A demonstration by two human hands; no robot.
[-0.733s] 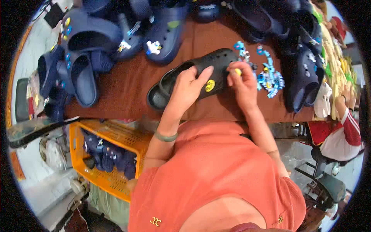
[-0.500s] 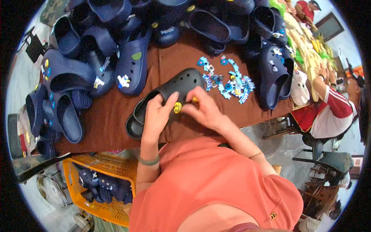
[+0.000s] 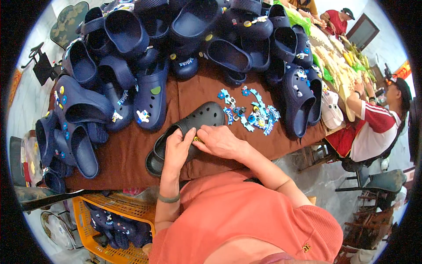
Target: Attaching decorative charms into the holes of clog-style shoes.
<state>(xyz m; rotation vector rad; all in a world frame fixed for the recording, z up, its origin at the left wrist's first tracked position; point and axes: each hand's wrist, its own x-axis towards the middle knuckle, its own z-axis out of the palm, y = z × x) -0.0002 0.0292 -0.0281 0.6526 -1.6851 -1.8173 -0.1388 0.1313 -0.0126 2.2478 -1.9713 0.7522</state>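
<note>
A black clog [image 3: 203, 119] lies tilted on the brown cloth, its toe pointing up and right. My left hand [image 3: 177, 149] grips its side, fingers reaching into the foot opening and thumb outside. Against the same side, the fingertips of my right hand [image 3: 222, 141] close around a small yellow charm [image 3: 197, 139], partly hidden by them. Another black clog [image 3: 154, 164] shows beneath the first, mostly covered. To the right of the toe lies a loose pile of blue, white and dark shoe charms [image 3: 262, 118].
Navy clogs [image 3: 149, 103] with charms crowd the table's left, back and right. A white clog [image 3: 331, 110] stands at the right edge. Below the left edge, an orange basket [image 3: 82, 229] holds more navy clogs. A co-worker [image 3: 373, 125] sits at the right, beside pale stalks [image 3: 334, 57].
My right hand has come down and left, bringing its fingertips onto the yellow charm at the clog's side, beside my left thumb. The whole view has shifted, showing more of the table's far side.
</note>
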